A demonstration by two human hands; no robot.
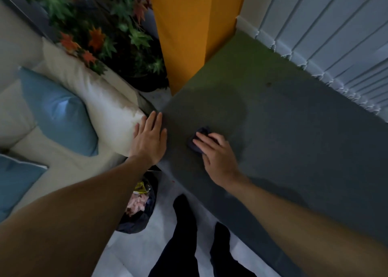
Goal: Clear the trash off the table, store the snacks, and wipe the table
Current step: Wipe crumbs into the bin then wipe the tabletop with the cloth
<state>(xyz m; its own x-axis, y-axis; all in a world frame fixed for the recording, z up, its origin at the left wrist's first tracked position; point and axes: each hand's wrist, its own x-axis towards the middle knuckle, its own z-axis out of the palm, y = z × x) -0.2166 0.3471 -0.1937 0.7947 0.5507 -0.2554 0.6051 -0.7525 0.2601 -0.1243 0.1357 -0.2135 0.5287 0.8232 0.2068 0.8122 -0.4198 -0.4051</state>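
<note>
Grey bench (283,140): dark cloth (202,129) is being pressed under right hand (218,155)'s flat fingers (204,139); left hand (150,142) is being rested flat, empty, at 9 o'clock.

Both my forearms bare, stretched forward. My left hand (150,139) flat, palm down, fingers straight, close together. My right hand (218,153) palm down, fingers near straight, pressing downward; thumb hidden, maybe tucked under.
</note>
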